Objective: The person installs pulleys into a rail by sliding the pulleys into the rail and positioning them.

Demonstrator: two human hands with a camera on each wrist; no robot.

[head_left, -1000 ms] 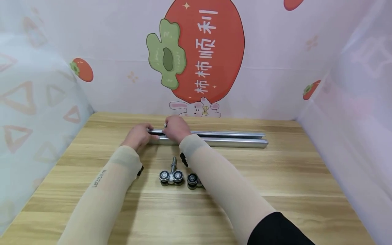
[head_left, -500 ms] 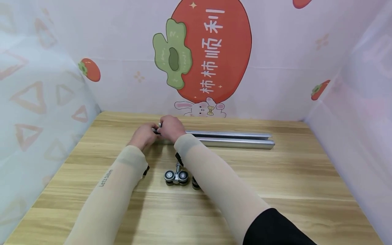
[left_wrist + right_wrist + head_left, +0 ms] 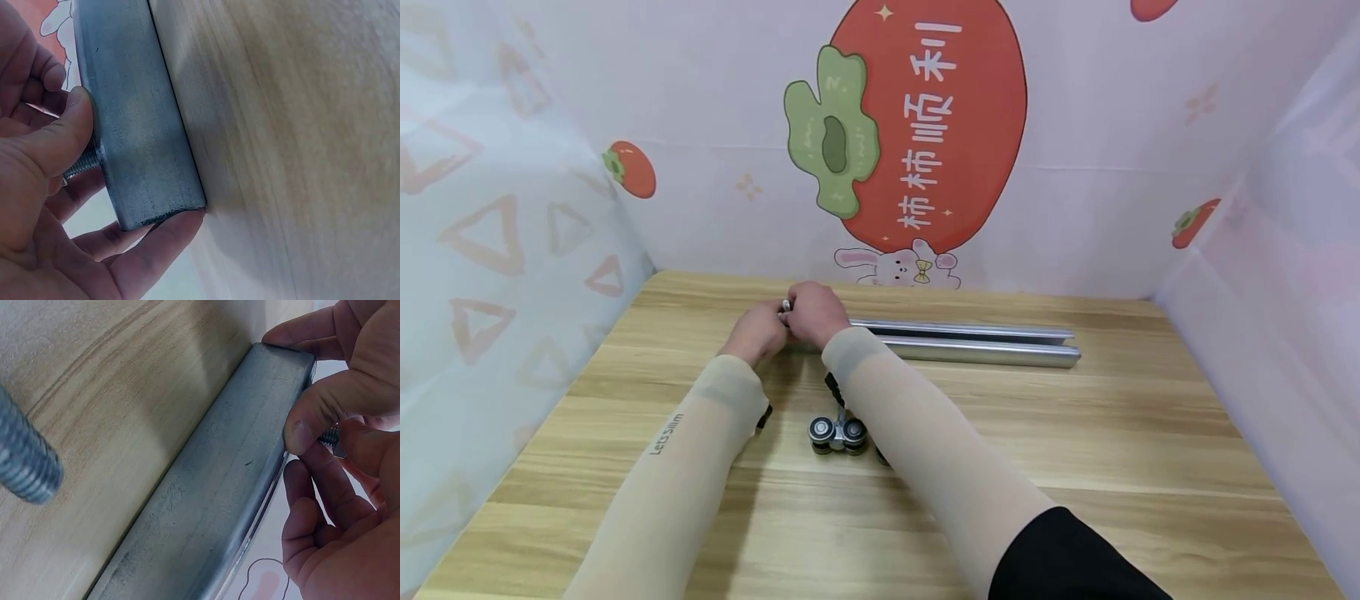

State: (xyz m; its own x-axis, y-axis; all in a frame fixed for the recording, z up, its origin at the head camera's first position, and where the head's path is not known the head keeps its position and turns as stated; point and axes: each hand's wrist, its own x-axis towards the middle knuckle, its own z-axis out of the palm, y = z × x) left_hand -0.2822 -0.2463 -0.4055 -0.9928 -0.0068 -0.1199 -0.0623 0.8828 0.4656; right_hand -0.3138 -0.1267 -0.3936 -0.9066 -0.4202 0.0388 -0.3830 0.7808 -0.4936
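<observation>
The metal rail [image 3: 977,351] lies along the far edge of the counter [image 3: 1120,450], its left end towards the far left corner. The left hand [image 3: 756,333] is clamped round that end; the right hand [image 3: 817,312] seems to pinch the threaded bolt [image 3: 84,164] standing from it. The step looks like seating or adjusting the bolt; the next move calls for steady left fingers while 1 hand works the thread.

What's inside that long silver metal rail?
The rail shows a dark slot toward its right end. A threaded grey metal bolt pokes out between the left hand and right hand; anything deeper inside is covered by the rail and hands.
</observation>
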